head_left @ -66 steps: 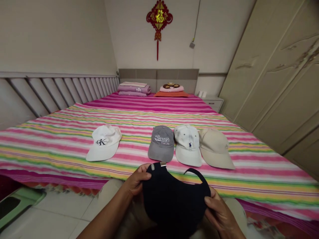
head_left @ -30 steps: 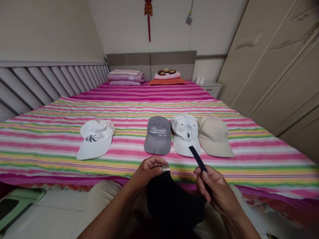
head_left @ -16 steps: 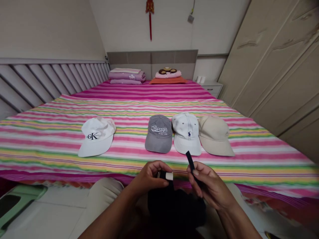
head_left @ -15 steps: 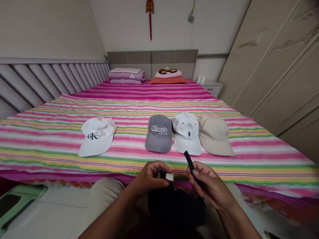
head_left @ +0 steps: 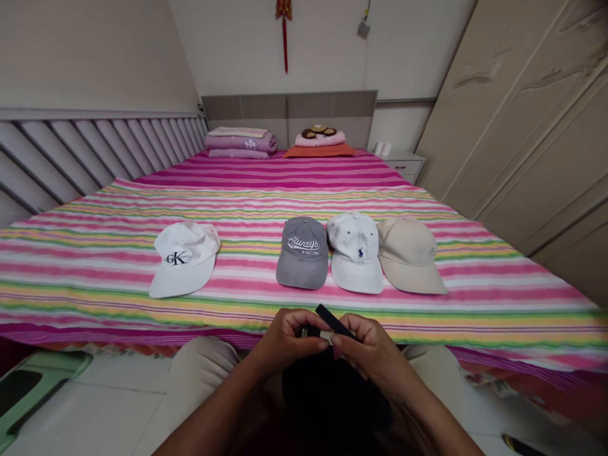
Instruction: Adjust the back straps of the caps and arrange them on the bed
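Note:
A black cap (head_left: 332,396) rests in my lap, its lower part lost in shadow. My left hand (head_left: 289,339) pinches the cap's strap end with a metal buckle (head_left: 305,332) and a whitish tag beside it. Between the fingers of my right hand (head_left: 368,345) is the other dark strap (head_left: 335,320), its free end slanting up to the left. Both hands almost touch at the buckle. On the bed ahead lie a white CK cap (head_left: 185,259), a grey cap (head_left: 303,253), a white cap with a small dark logo (head_left: 356,253) and a beige cap (head_left: 411,256).
The caps lie on a striped bedspread (head_left: 247,209). Folded purple bedding (head_left: 240,144) and a pink pillow (head_left: 320,139) are by the headboard (head_left: 332,107). A bed rail (head_left: 95,149) runs along the left, with a green stool (head_left: 42,386) below. Wardrobe doors (head_left: 532,126) stand at right.
My right hand has moved left with the strap, up to my left hand at the buckle. The strap end now leans further left. The caps on the bed have not moved.

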The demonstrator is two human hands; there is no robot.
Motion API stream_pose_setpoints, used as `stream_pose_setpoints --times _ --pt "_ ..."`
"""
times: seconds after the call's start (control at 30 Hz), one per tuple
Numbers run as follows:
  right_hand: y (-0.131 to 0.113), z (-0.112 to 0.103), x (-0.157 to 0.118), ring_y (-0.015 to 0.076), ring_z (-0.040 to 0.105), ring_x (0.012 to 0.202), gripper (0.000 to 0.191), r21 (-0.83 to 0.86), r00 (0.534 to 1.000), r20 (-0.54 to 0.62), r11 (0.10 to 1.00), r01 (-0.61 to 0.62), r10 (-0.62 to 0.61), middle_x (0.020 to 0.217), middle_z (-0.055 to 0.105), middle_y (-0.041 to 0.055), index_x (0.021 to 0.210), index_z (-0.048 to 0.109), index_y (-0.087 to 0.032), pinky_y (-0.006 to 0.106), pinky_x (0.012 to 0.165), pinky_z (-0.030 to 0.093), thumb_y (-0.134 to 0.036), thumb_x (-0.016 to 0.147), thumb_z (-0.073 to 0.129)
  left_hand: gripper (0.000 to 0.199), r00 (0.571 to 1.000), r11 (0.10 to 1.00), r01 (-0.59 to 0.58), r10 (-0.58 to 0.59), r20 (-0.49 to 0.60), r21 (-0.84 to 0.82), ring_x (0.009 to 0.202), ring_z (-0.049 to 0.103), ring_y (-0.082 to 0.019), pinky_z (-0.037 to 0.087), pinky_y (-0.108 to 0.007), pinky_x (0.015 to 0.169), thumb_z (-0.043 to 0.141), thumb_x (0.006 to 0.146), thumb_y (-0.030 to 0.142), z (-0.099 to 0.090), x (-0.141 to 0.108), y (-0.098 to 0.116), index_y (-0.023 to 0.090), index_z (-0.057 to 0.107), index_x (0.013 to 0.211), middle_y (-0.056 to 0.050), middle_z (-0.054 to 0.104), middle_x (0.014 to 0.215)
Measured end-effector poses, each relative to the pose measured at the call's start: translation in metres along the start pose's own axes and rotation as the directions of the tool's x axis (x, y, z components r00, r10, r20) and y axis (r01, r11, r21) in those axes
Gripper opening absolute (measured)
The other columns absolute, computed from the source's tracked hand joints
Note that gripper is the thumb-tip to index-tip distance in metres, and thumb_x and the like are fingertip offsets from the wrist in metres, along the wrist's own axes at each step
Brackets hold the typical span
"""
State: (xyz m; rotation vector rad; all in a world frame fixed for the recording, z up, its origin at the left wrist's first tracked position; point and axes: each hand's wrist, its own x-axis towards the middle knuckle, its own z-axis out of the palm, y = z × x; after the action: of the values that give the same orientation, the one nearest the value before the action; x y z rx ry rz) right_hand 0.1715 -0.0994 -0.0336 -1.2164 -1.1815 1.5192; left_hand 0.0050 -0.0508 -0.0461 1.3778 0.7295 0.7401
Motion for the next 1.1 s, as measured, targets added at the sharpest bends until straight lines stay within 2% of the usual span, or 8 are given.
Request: stream_pose_setpoints --times 0.17,0.37,0.43,0.5,0.6,0.67,0.83,1.1 --pt "0.005 0.004 0.002 0.0006 0.023 0.029 0.025 0.16 1.0 0.01 0.987 0.001 -0.003 0.041 0.045 -0.0081 0.062 0.048 -0.015 0.017 0.03 0.011 -0.034 0.071 0.061 0.03 0.995 0.992 -0.102 0.101 0.019 0.074 0.074 0.055 -0.015 0.041 -0.024 0.067 0.073 0.055 0.02 0.001 -0.002 -0.002 0.016 0.064 0.083 -0.004 0.063 0.078" --pt "0.01 0.004 0.004 0.0004 0.02 0.029 0.024 0.33 0.998 0.063 0.943 -0.047 0.028 0.038 0.041 -0.0088 0.067 0.05 -0.014 0.018 0.031 0.008 -0.035 0.071 0.062 0.021 0.974 0.97 -0.192 0.206 -0.089 0.147 0.075 0.057 -0.016 0.041 -0.026 0.069 0.069 0.06 0.019 0.008 -0.006 -0.004 0.016 0.062 0.08 -0.005 0.064 0.08" --pt "0.009 0.005 0.004 0.0011 0.019 0.029 0.026 0.338 0.999 0.044 0.94 -0.038 0.025 0.036 0.039 -0.0089 0.066 0.05 -0.014 0.018 0.032 0.009 -0.038 0.073 0.059 0.019 0.977 0.985 -0.161 0.167 -0.134 0.056 0.073 0.057 -0.015 0.04 -0.025 0.068 0.069 0.061 0.02 0.01 -0.006 -0.005 0.016 0.062 0.078 -0.004 0.065 0.078" --pt "0.007 0.005 0.004 0.0017 0.019 0.029 0.028 0.353 1.0 0.011 0.936 -0.018 0.015 0.033 0.037 -0.0092 0.066 0.052 -0.014 0.018 0.032 0.01 -0.041 0.076 0.056 0.019 0.982 0.985 -0.093 0.066 -0.177 -0.149 0.069 0.056 -0.013 0.039 -0.023 0.065 0.069 0.061 0.021 0.011 -0.004 -0.008 0.016 0.061 0.077 -0.002 0.065 0.075" --pt "0.004 0.004 0.004 0.0019 0.024 0.029 0.028 0.368 0.999 -0.052 0.93 0.006 0.014 0.037 0.042 -0.0075 0.063 0.053 -0.014 0.018 0.034 0.015 -0.039 0.073 0.058 0.022 0.979 0.89 -0.014 -0.08 -0.188 -0.456 0.06 0.055 -0.009 0.038 -0.02 0.059 0.07 0.061 0.025 0.012 -0.001 -0.015 0.016 0.06 0.077 -0.001 0.064 0.068" --pt "0.004 0.003 0.004 0.0027 0.029 0.031 0.027 0.371 0.997 -0.068 0.929 0.001 0.026 0.041 0.046 -0.0056 0.059 0.053 -0.014 0.018 0.035 0.018 -0.037 0.07 0.061 0.024 0.977 0.825 0.002 -0.122 -0.175 -0.565 0.057 0.055 -0.009 0.038 -0.018 0.056 0.07 0.06 0.028 0.012 0.001 -0.019 0.015 0.06 0.078 -0.001 0.064 0.064" --pt "0.004 0.003 0.003 0.0031 0.033 0.032 0.024 0.378 0.997 -0.06 0.925 -0.023 0.049 0.045 0.05 -0.0033 0.055 0.054 -0.013 0.019 0.035 0.019 -0.033 0.066 0.064 0.028 0.974 0.74 0.02 -0.167 -0.156 -0.673 0.057 0.057 -0.01 0.042 -0.019 0.058 0.072 0.058 0.029 0.014 0.001 -0.022 0.014 0.06 0.078 -0.001 0.063 0.063" --pt "0.003 0.006 0.002 0.0035 0.032 0.032 0.024 0.413 0.998 -0.028 0.91 -0.045 0.062 0.043 0.048 -0.0039 0.052 0.052 -0.014 0.019 0.035 0.016 -0.031 0.065 0.064 0.031 0.964 0.744 -0.005 -0.175 -0.202 -0.668 0.058 0.057 -0.01 0.042 -0.02 0.058 0.074 0.055 0.029 0.015 0.002 -0.025 0.014 0.061 0.079 0.0 0.063 0.065"
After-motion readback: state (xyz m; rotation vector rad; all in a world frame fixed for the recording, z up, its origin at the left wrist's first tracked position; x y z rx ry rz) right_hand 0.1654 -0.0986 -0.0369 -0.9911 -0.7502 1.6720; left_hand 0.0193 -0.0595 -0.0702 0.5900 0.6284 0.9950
